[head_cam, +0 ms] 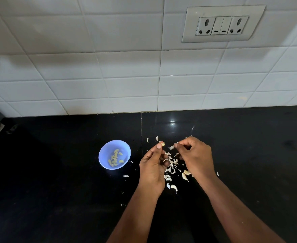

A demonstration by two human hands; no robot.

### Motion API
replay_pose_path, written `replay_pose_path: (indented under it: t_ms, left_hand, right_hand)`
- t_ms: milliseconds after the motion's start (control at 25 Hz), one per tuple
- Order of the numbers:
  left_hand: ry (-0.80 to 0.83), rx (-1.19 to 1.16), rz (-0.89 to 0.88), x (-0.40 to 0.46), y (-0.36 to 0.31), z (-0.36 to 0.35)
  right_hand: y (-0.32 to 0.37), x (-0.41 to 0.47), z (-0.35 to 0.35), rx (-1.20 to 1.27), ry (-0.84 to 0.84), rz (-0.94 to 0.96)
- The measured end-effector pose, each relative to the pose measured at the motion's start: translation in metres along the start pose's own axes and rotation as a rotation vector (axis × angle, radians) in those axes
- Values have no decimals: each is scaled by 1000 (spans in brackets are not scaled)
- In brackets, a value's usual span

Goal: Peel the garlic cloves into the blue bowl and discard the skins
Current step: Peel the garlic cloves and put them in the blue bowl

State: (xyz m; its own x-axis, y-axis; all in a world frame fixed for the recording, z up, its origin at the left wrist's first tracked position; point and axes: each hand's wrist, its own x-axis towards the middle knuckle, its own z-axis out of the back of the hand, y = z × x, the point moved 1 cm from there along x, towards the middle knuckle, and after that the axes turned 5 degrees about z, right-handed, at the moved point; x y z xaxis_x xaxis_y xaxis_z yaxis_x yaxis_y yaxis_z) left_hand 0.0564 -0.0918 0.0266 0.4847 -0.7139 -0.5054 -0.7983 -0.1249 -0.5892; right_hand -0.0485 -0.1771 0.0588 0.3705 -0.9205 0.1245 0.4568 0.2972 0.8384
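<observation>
Here both hands are raised: left hand (153, 165) pinches a garlic clove (162, 144), right hand (195, 155) a skin scrap (171, 147).

A glossy black countertop (56, 199) meets a wall of white tiles (91, 76) along its far edge. High on the wall toward the right sits a white socket-and-switch plate (222, 24).

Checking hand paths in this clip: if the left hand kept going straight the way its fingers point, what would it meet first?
The left hand, pinching a garlic clove, points away toward the tiled wall. Beyond a few skin scraps, only bare black counter shows before the wall, though depth is uncertain.
</observation>
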Motion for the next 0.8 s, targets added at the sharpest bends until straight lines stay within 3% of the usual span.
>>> replay_pose_path:
  t_ms: [200,440,560,800]
  left_hand:
    - [24,4,16,-3,3,0]
    - [53,37,-16,-4,6,-1]
    - [75,29,-22,-7,6,-3]
    - [176,134,-111,-13,0,-6]
  right_hand:
    - [3,-3,-2,15,163,-18]
    - [25,-15,-8,536,199,-191]
    - [26,-15,-6,600,166,-256]
    - [19,-12,-5,737,266,-435]
